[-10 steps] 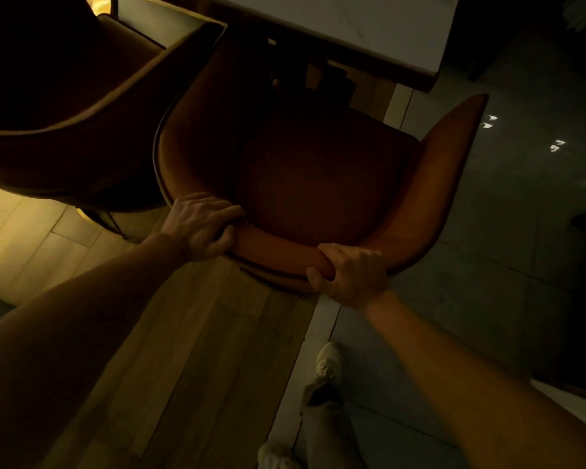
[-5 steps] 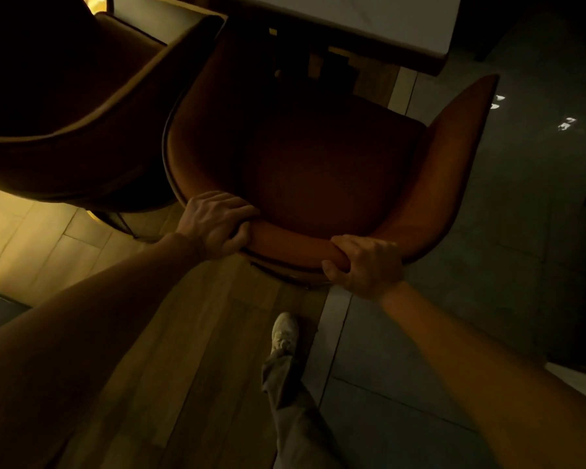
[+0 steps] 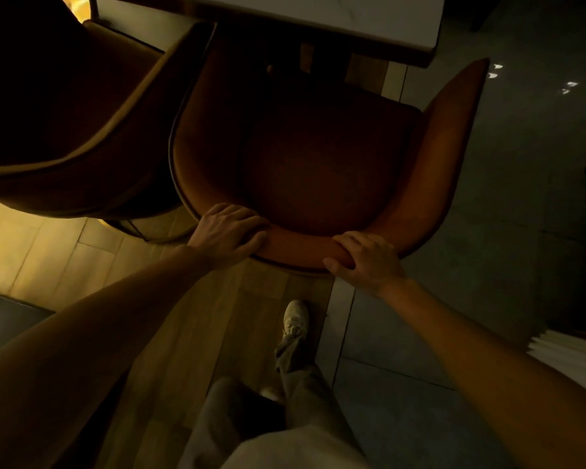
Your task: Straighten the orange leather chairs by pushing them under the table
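An orange leather chair (image 3: 322, 170) stands below me with its curved back nearest me and its seat front in shadow under the pale table (image 3: 335, 18) at the top. My left hand (image 3: 229, 231) grips the left part of the back rim. My right hand (image 3: 366, 260) wraps the rim further right, thumb underneath. A second orange chair (image 3: 82, 106) stands close on the left, its arm against this one.
Wooden floor (image 3: 48, 252) lies left and below, dark tiles (image 3: 521, 231) on the right. My shoe (image 3: 296, 319) and trouser leg are just behind the chair. A pale pleated object (image 3: 569, 350) shows at the right edge.
The chair has slid forward toward the table with both hands holding its back. My foot has stepped forward behind it.
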